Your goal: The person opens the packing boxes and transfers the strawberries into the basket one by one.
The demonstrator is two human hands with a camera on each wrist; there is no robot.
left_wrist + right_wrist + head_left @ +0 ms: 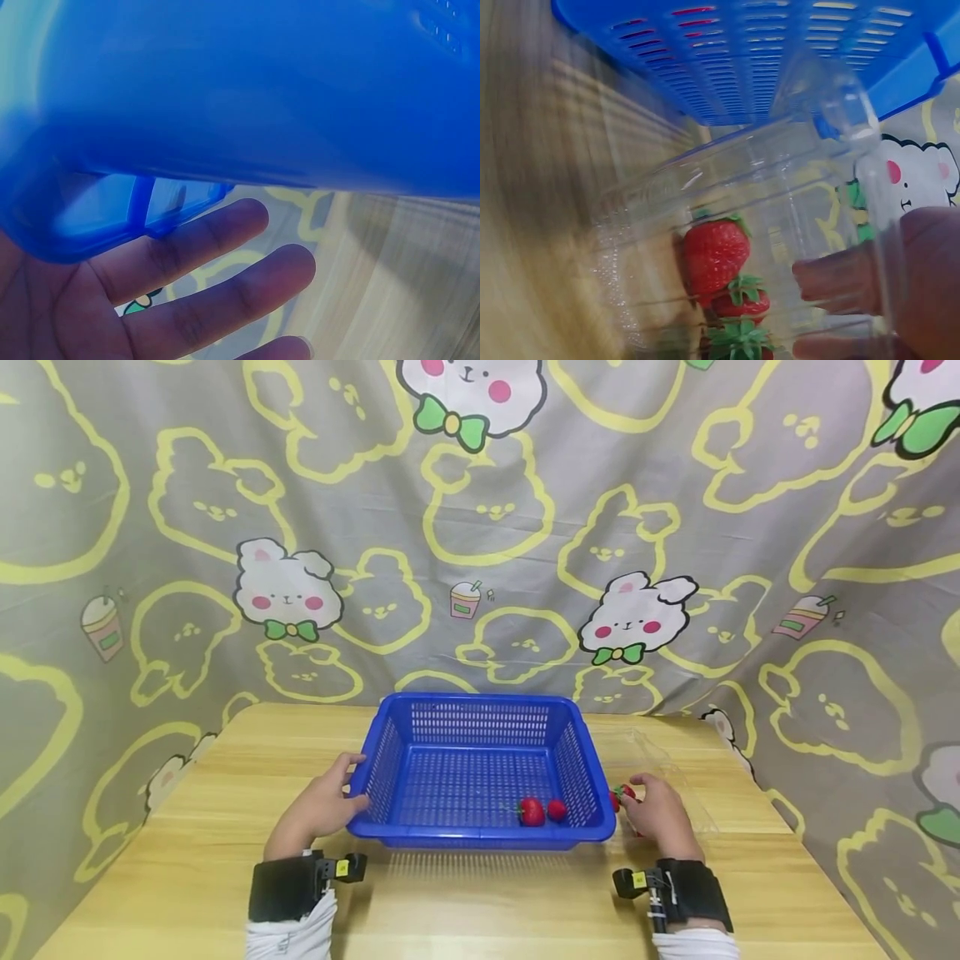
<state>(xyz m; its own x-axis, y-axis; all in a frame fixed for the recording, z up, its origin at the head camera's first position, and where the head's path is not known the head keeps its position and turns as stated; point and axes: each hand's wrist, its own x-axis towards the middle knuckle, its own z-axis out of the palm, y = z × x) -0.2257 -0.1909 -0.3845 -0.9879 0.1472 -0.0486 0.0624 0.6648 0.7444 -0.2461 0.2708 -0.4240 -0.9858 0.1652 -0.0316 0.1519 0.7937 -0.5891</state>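
Observation:
A blue plastic basket (480, 833) stands in the middle of the table. Two red strawberries (532, 812) lie at its near right corner. My left hand (322, 802) touches the basket's left rim; in the left wrist view its fingers (225, 296) extend fairly straight below the blue rim. Right of the basket is a clear plastic box (765, 172) with three strawberries (716, 255) visible. My right hand (660, 814) reaches into this box, its fingertips close to the strawberries. A gap shows between fingers and fruit in the right wrist view.
The wooden table (480, 902) extends in front of the basket and to both sides. A patterned cloth (495, 635) hangs behind it and along the sides. The basket's right wall stands close beside the clear box.

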